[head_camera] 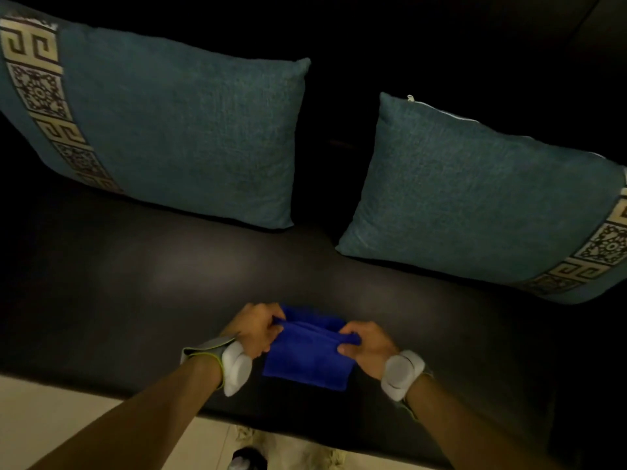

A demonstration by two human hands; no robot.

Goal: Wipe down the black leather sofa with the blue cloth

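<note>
The blue cloth [307, 357] is folded and held just above the front part of the black leather sofa seat [142, 283]. My left hand [259, 329] pinches the cloth's upper left edge. My right hand [368, 344] pinches its upper right edge. The lower half of the cloth hangs down toward the seat's front edge. Both wrists wear white bands.
Two teal cushions with patterned trim lean against the sofa back, one at the left [176, 123] and one at the right [481, 205], with a dark gap between them. Pale floor tiles [51, 418] lie below the seat's front edge.
</note>
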